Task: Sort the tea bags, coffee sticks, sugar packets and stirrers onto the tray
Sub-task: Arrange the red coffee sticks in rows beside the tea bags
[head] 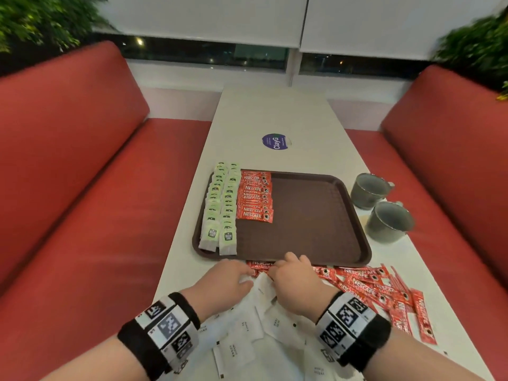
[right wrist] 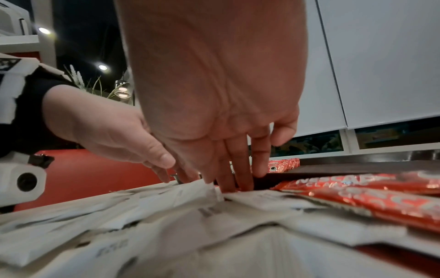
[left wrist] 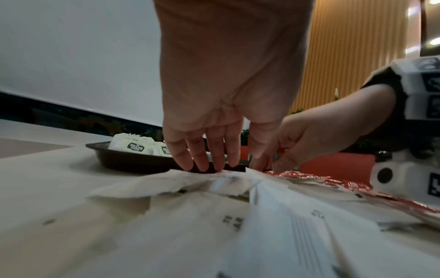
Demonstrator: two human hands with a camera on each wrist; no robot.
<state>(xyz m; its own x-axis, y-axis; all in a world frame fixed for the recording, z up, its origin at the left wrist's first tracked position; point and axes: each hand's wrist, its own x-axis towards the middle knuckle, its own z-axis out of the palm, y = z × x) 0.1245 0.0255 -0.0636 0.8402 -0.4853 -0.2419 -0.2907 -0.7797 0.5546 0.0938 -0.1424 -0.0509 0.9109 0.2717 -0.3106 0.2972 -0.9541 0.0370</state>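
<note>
Red foil coffee sticks lie loose on the white table, fanned out just right of your hands, and one stick sits right at the near rim of the brown tray, between your fingertips. Your left hand and right hand are close together, fingers pointing down and mostly straight, tips touching that stick and the top of the white sugar packets heaped under your wrists. I cannot tell whether either hand has pinched anything yet; nothing looks lifted.

On the tray, the tea bags stand in two rows along the left edge, with a row of coffee sticks just beside them; the rest of the tray floor is bare. Two grey mugs stand to its right.

These sticks will probably feel light, thin and slippery, and bend if squeezed at mid-length. Pinch one near a crimped end, or slide it to the paper heap's edge first. The sugar packets are soft paper and likely to drag their neighbours along.
</note>
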